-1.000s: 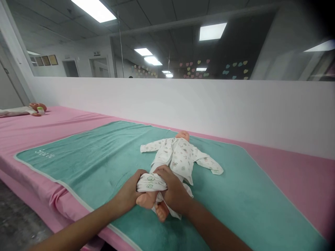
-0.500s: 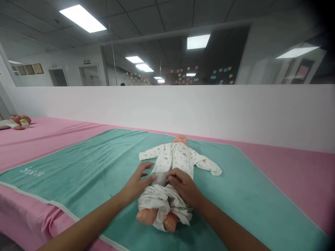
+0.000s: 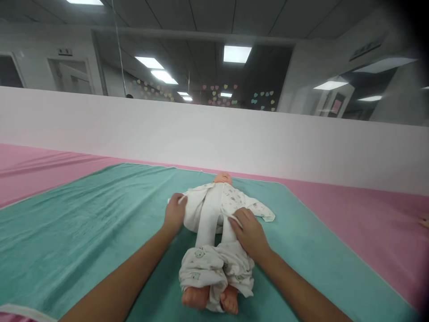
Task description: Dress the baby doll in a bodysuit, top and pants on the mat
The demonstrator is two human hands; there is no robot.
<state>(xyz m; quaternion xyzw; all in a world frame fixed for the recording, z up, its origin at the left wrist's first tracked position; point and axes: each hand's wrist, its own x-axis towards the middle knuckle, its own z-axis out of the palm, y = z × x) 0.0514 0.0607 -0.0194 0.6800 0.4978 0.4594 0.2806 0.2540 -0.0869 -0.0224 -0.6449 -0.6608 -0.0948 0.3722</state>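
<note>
A baby doll (image 3: 223, 180) lies on its back on a teal towel (image 3: 83, 232), head away from me and bare feet nearest me. It wears a white printed jacket (image 3: 234, 201) and printed trousers (image 3: 214, 268) bunched down around its ankles. My left hand (image 3: 174, 212) pinches the jacket's left flap and folds it back. My right hand (image 3: 246, 230) pinches the jacket's right edge beside the doll's hip. A plain white under-layer shows between my hands.
The towel covers a pink padded bench (image 3: 362, 223) that runs left to right. A low white wall (image 3: 234, 138) stands right behind it, with glass panes above. A small part of another hand or doll shows at the far right edge (image 3: 424, 220).
My hands have gone from the trousers at the doll's feet up to its waist and then to the jacket's flaps, which now lie spread apart. The camera has turned right and come closer.
</note>
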